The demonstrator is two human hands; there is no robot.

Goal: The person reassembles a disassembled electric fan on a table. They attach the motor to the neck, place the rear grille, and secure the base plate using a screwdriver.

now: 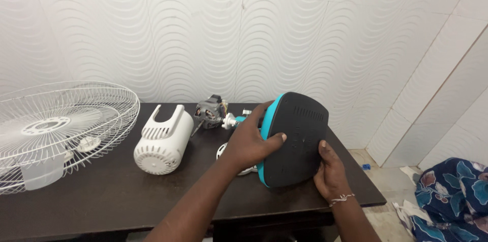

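On table point(101, 196), one fan base point(297, 143), two hands, left hand point(249, 143), right hand point(330, 171)

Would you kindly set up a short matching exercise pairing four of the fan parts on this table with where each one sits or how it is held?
Things:
1. fan base
2. wire grille
3. white motor cover
4. bare motor

Places or states:
A. at the back of the dark table, near the wall
B. tilted up, gripped by the left hand and right hand
C. at the table's left end, overhanging its edge
D. lying on its side, between grille and hands

Pairs: 1-B, 2-C, 3-D, 4-A
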